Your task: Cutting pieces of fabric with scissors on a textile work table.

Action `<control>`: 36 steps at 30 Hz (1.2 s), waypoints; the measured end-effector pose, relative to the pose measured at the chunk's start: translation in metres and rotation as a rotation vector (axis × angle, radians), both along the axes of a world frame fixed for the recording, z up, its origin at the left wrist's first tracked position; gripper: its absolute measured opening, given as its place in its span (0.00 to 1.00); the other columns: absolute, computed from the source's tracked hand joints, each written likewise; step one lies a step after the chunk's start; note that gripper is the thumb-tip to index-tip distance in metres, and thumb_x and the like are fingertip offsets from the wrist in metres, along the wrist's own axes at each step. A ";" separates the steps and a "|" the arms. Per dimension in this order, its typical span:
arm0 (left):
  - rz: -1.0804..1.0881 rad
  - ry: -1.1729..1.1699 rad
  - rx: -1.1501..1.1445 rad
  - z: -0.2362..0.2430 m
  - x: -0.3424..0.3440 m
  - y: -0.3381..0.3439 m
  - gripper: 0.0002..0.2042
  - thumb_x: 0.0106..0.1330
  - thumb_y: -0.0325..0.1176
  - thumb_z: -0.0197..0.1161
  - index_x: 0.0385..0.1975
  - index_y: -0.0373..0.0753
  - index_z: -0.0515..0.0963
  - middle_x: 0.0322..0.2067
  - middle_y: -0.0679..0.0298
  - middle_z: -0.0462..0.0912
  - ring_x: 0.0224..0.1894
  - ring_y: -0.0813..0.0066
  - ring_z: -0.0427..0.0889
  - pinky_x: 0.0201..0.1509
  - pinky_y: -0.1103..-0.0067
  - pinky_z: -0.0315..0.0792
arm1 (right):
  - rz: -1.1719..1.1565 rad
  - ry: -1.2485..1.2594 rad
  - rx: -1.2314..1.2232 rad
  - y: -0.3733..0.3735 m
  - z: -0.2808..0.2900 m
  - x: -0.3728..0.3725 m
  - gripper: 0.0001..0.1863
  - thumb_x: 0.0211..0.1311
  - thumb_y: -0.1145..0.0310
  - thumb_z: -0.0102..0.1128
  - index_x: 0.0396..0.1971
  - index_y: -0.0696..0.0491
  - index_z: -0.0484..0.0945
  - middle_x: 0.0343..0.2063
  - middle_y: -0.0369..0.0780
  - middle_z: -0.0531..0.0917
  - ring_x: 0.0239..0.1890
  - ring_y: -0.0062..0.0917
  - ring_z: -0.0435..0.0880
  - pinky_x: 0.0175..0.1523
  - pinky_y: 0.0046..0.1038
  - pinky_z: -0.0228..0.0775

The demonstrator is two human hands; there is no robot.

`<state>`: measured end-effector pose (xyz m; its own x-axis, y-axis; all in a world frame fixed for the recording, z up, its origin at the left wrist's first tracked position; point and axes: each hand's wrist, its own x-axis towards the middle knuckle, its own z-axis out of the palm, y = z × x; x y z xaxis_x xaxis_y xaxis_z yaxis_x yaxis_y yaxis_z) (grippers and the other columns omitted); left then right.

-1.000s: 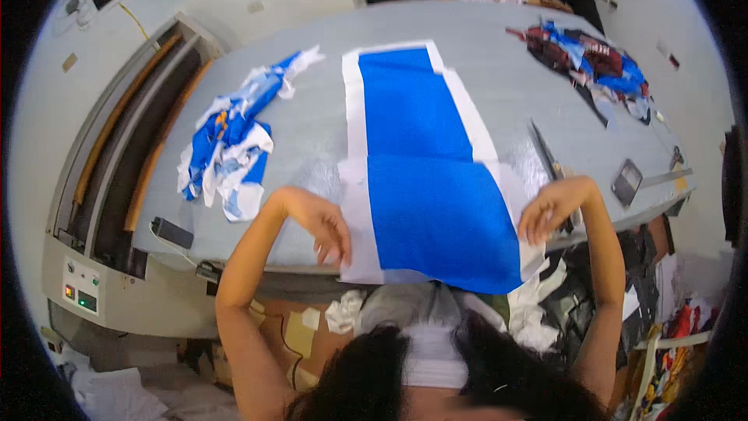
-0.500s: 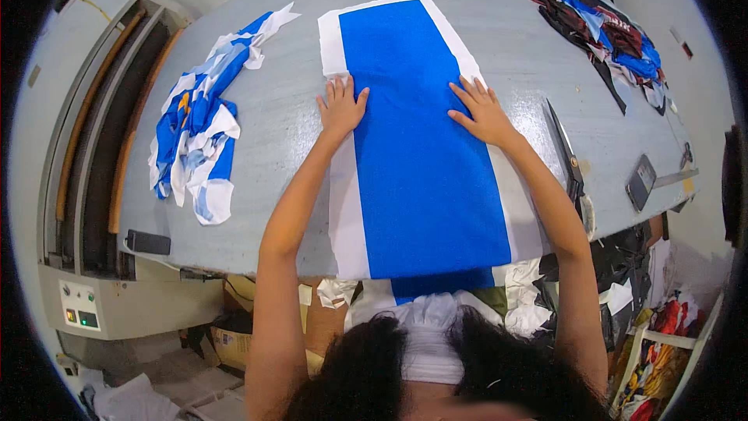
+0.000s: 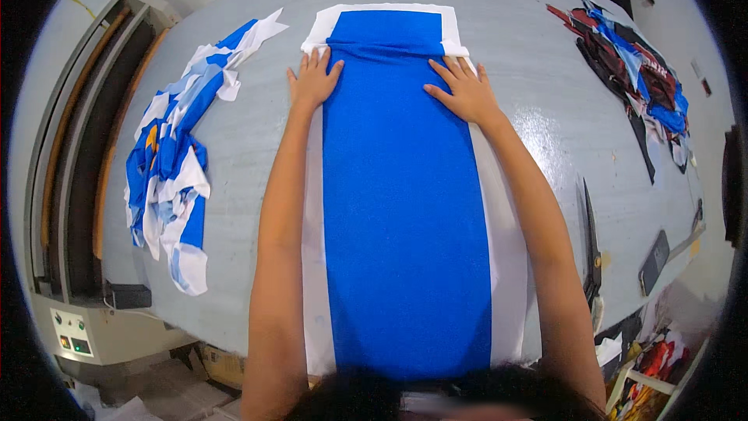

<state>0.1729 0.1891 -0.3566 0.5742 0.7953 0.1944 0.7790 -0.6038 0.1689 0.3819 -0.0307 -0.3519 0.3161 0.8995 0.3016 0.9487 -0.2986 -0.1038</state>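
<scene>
A long blue fabric panel [image 3: 405,187] with white side borders lies lengthwise on the grey table [image 3: 241,210], reaching over its near edge. My left hand [image 3: 314,82] rests flat on the panel's left border near the far end, fingers spread. On the right border, my right hand [image 3: 465,92] lies with fingers stretched out and thumb over the blue. Between and just beyond the fingertips the cloth is bunched into a crosswise fold. Past that ridge the white far end lies flat.
Blue and white fabric scraps [image 3: 167,148] lie at left, a mixed cloth pile [image 3: 635,70] at far right. Large scissors [image 3: 592,242] and a phone [image 3: 654,261] rest near the right edge. A black box [image 3: 128,296] sits at the left corner, beside a roller machine [image 3: 74,148].
Both hands have slid away from me along the panel, and a crosswise ridge has formed in the cloth ahead of them. The view has moved further over the table.
</scene>
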 end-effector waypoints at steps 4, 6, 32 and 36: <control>0.007 -0.042 -0.015 0.000 0.006 0.038 0.32 0.61 0.63 0.37 0.61 0.51 0.58 0.65 0.59 0.50 0.67 0.60 0.45 0.65 0.53 0.37 | 0.019 0.043 -0.005 0.036 0.005 0.013 0.34 0.58 0.37 0.36 0.61 0.40 0.57 0.62 0.40 0.58 0.66 0.36 0.50 0.66 0.50 0.34; -0.077 -0.395 0.131 -0.004 -0.005 0.055 0.29 0.62 0.59 0.43 0.58 0.47 0.64 0.63 0.53 0.52 0.66 0.55 0.46 0.66 0.58 0.40 | 0.028 0.048 0.036 0.051 0.007 0.023 0.35 0.58 0.37 0.36 0.61 0.41 0.58 0.63 0.40 0.57 0.66 0.37 0.49 0.66 0.50 0.34; -1.151 -0.300 -0.183 0.033 -0.090 -0.410 0.14 0.55 0.33 0.58 0.42 0.41 0.72 0.43 0.58 0.71 0.48 0.57 0.68 0.53 0.66 0.63 | -0.498 0.430 0.054 -0.472 0.058 -0.129 0.21 0.49 0.69 0.60 0.43 0.61 0.67 0.30 0.47 0.74 0.33 0.39 0.75 0.39 0.33 0.67; -1.068 -0.231 -0.209 0.033 -0.126 -0.430 0.17 0.57 0.34 0.57 0.47 0.42 0.70 0.48 0.58 0.69 0.53 0.58 0.66 0.60 0.61 0.57 | -0.536 0.484 -0.206 -0.481 0.067 -0.124 0.22 0.42 0.69 0.62 0.39 0.61 0.68 0.26 0.46 0.74 0.27 0.35 0.73 0.35 0.31 0.66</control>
<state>0.0466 -0.2414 -0.3237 0.9506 -0.0570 0.3052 -0.1880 -0.8880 0.4197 0.2574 -0.5121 -0.2848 0.7811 0.6085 -0.1398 0.5308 -0.7651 -0.3645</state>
